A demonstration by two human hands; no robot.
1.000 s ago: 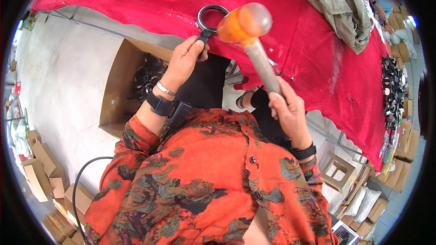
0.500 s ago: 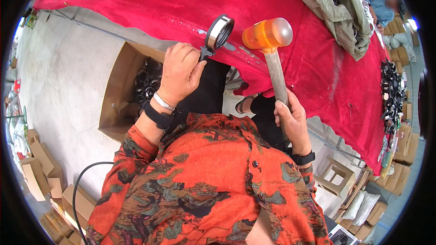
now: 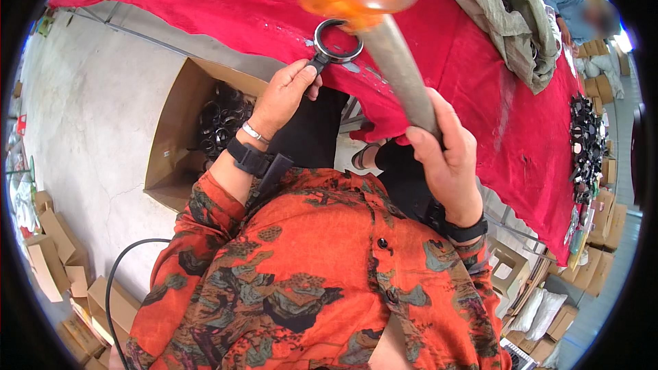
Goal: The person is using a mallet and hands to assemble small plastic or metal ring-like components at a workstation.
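Observation:
My left hand (image 3: 282,101) pinches the short black handle of a magnifying glass (image 3: 319,61). Its round black frame with a silver band faces up over the red cloth's edge; whether a lens sits in it I cannot tell. In my right hand (image 3: 449,161), fingers are wrapped round the grey handle of a mallet (image 3: 401,72). The mallet's orange, translucent head is raised high, blurred, and covers part of the view just above the ring. It appears apart from the ring.
A red cloth (image 3: 226,0) covers the table ahead. Beside my left arm stands an open cardboard box (image 3: 168,144) holding several black rings (image 3: 223,120). A grey-green sack (image 3: 493,20) lies at the far right, near another person (image 3: 576,14). Black parts (image 3: 587,151) are heaped at the right edge.
My right hand has lifted the mallet up and to the left, so its head looks larger. My left hand has turned the magnifying glass from edge-on to face up.

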